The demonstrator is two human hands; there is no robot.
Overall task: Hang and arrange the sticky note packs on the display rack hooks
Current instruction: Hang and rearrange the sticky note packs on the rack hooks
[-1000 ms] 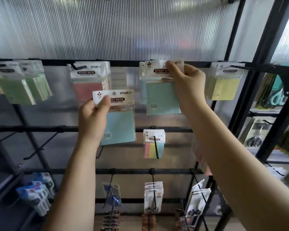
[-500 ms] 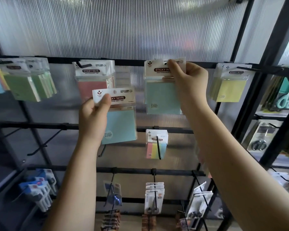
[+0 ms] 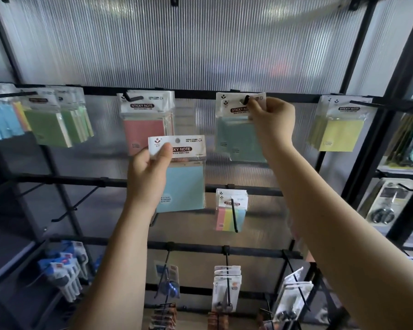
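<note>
My left hand (image 3: 149, 173) grips a light blue sticky note pack (image 3: 184, 184) by its white header, held in front of the rack below the top rail. My right hand (image 3: 271, 125) pinches the header of a teal sticky note pack (image 3: 234, 136) at a black hook (image 3: 246, 100) on the top rail; the hook tip shows through the header's hole. A pink pack (image 3: 144, 129) hangs on the hook to the left, green packs (image 3: 55, 125) further left, yellow packs (image 3: 339, 132) to the right.
A small multicolour note pack (image 3: 230, 214) hangs on the second rail. Bare black hooks (image 3: 74, 206) stick out at the left of that rail. Lower rails carry scissors packs (image 3: 227, 289) and blue-and-white items (image 3: 65, 270). A black frame post (image 3: 377, 148) stands at the right.
The teal pack's header has slid onto the hook, whose tip now shows through the hole. My left hand with the light blue pack has stayed in about the same place.
</note>
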